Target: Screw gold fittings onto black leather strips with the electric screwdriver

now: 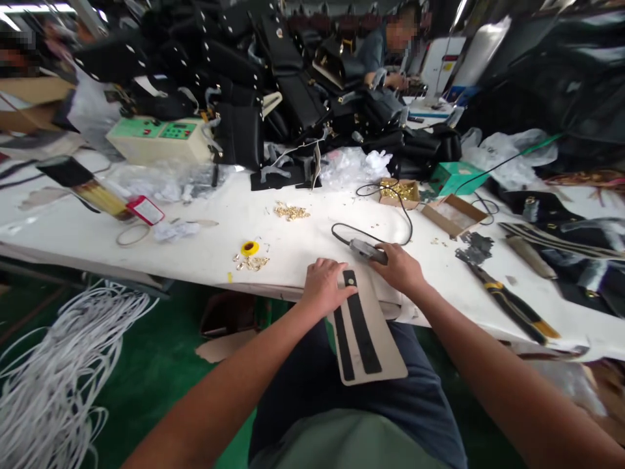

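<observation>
My left hand (326, 286) grips the far end of a beige panel (390, 355), its thumb lying across the top. Two black strips (364, 332) run along the panel, and a small round metal stud (350, 281) shows near the end of one. The panel's near end hangs past the table edge, above my lap. To the right, my right hand (401, 266) is closed round a grey corded hand tool (367, 249) at the table surface. Its black cord (411, 228) loops away behind it. What kind of tool it is I cannot make out.
Gold metal fittings (290, 212) lie on the white table (195, 257), near a yellow roll (249, 248). Pliers (508, 301) rest at the right, below an open cardboard box (454, 218). Black bags (239, 133) are piled behind. A person (374, 55) sits across the table.
</observation>
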`<state>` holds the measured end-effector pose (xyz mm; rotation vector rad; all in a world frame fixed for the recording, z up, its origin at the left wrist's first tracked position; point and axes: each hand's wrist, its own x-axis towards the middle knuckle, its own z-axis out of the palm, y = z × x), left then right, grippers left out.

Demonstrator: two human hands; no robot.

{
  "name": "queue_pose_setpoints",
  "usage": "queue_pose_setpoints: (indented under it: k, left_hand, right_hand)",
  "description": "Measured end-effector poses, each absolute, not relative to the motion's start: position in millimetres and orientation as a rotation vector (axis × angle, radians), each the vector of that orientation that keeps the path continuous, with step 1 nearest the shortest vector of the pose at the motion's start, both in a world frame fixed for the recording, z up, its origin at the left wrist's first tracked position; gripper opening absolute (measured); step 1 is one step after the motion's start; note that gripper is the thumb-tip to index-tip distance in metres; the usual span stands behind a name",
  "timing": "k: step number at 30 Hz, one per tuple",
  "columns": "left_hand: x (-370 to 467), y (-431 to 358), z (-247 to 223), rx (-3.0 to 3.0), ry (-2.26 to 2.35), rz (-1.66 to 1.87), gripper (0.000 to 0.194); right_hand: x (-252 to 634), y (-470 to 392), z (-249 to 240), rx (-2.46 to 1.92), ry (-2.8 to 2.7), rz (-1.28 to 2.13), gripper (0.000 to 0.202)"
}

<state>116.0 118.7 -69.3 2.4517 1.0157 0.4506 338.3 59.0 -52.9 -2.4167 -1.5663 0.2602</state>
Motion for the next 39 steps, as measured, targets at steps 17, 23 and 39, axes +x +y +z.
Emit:
queue_pose_setpoints:
  k: [17, 23, 39]
  left_hand:
    - [64, 52, -52, 0.716, 0.865, 0.801, 0.046]
    - [15, 37, -77, 0.512, 0.869, 0.953, 0.046]
    - [-23, 7, -64, 2.228, 1.082, 1.283, 0.114]
  right_hand:
    - [254, -125, -108, -2.036, -0.593, 0.851, 0.082]
    - [232, -106, -87, -1.604, -0.357, 1.288, 0.054]
    - [156, 32, 19, -1.479, -1.248, 1.543, 0.039]
